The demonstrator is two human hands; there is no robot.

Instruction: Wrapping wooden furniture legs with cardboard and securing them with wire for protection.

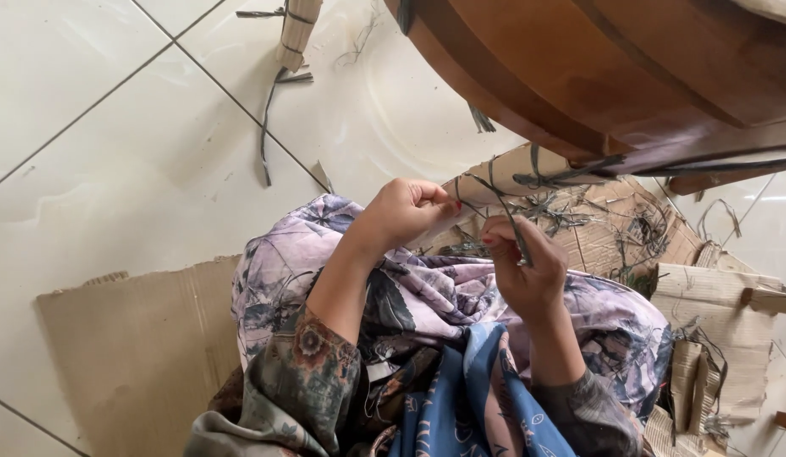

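Blue patterned cloth (461, 398) and a lilac flowered cloth (427, 296) cover the person's lap, closest to the camera. Under them, flat cardboard (139, 347) lies on the white tiled floor (97, 127). A curved brown wooden piece (596, 68) hangs over the top right. Below it, dark loose fibres (579, 220) are scattered on more cardboard. A small bundle of pale sticks (296, 30) lies further away on the tiles. The left hand (406, 211) is pressed together, its grip pinching one end of a thin dark strand (494, 199). The right hand (524, 267) is just beside it and pinches the same strand lower down, so the strand runs between both hands.
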